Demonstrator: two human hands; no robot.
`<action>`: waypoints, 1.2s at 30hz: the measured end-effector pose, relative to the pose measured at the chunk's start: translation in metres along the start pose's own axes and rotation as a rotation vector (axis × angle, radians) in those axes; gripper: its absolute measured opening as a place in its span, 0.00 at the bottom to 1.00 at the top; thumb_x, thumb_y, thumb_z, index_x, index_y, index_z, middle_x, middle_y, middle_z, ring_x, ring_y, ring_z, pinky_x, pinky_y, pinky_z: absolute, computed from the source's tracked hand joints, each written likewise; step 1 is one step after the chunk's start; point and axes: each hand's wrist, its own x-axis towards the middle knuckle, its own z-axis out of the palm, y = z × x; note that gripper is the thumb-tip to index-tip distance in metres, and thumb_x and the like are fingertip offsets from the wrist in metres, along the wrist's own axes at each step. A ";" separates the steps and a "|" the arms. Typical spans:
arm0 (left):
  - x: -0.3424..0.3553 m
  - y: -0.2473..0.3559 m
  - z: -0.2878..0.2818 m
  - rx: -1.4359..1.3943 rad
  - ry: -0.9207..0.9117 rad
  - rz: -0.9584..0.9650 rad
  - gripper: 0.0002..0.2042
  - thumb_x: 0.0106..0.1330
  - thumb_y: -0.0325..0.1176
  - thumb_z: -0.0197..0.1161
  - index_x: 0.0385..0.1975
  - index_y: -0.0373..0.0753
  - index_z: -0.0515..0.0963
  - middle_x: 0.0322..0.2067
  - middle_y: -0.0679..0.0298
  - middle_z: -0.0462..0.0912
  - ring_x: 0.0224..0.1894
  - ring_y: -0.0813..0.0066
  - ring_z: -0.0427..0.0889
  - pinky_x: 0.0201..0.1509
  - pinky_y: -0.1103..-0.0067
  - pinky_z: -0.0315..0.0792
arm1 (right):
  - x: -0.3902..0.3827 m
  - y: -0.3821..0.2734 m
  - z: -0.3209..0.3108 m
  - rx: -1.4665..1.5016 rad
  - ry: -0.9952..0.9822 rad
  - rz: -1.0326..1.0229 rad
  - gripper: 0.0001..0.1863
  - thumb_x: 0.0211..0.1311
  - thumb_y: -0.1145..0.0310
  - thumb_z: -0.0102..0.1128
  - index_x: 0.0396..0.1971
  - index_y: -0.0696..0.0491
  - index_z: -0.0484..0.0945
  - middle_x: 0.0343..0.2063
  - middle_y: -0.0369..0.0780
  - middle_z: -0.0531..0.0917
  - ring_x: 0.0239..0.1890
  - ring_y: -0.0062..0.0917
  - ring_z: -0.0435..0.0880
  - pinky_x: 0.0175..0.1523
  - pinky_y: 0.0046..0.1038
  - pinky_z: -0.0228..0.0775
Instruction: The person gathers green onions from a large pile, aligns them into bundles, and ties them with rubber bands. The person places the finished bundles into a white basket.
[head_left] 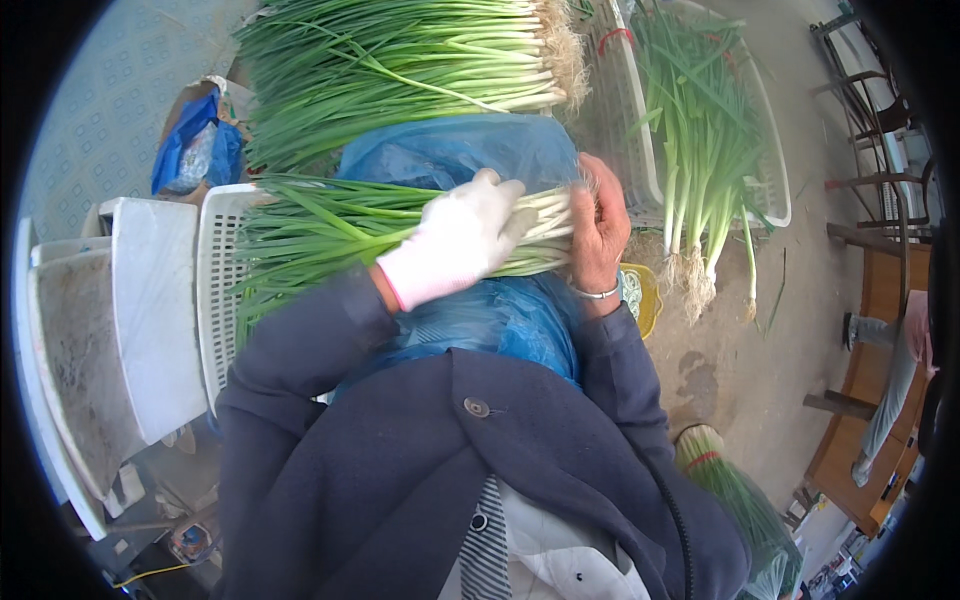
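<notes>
A bunch of scallions (330, 225) lies crosswise over blue plastic film (500, 325) in front of my body, green leaves to the left and white stems to the right. My left hand (460, 235), in a white glove, is closed over the white stems. At the root end my right hand (598, 230), bare and with a bracelet at the wrist, cups the stem ends. Its fingers are bent and partly hidden. Just beyond my hands, more blue film lies against a large pile of scallions (400, 70) with roots facing right.
White plastic crates stand at the left (222, 260) and far right (780, 190); loose scallions (695, 150) hang over the right one. A yellow basket (648, 300) is beside my right wrist. White foam boards (155, 310) lean at left. A tied scallion bundle (730, 490) lies lower right.
</notes>
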 end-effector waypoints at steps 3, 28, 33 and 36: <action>0.009 -0.017 -0.007 -0.125 -0.006 0.086 0.11 0.68 0.35 0.56 0.40 0.35 0.80 0.35 0.52 0.77 0.42 0.52 0.78 0.49 0.65 0.72 | 0.001 0.000 -0.003 -0.058 -0.004 -0.146 0.17 0.62 0.75 0.55 0.52 0.58 0.77 0.57 0.48 0.75 0.60 0.37 0.74 0.63 0.34 0.65; -0.019 -0.008 0.024 0.344 -0.233 0.111 0.42 0.49 0.45 0.73 0.63 0.32 0.63 0.40 0.53 0.77 0.41 0.56 0.80 0.47 0.67 0.74 | -0.034 0.039 -0.017 0.550 0.248 0.300 0.25 0.74 0.55 0.42 0.55 0.61 0.76 0.51 0.42 0.80 0.52 0.25 0.78 0.60 0.29 0.67; -0.032 -0.012 0.026 0.205 0.026 0.188 0.39 0.46 0.38 0.72 0.60 0.34 0.65 0.37 0.55 0.76 0.38 0.55 0.78 0.43 0.65 0.72 | -0.049 0.030 -0.003 0.561 0.042 0.313 0.32 0.70 0.48 0.47 0.59 0.62 0.73 0.58 0.45 0.77 0.60 0.29 0.74 0.66 0.31 0.62; -0.037 -0.009 0.028 0.236 0.084 0.179 0.37 0.44 0.37 0.72 0.59 0.34 0.67 0.36 0.56 0.76 0.38 0.56 0.77 0.42 0.64 0.69 | -0.051 0.030 0.005 0.691 0.020 0.265 0.34 0.70 0.46 0.45 0.60 0.62 0.70 0.58 0.44 0.76 0.61 0.30 0.73 0.66 0.32 0.62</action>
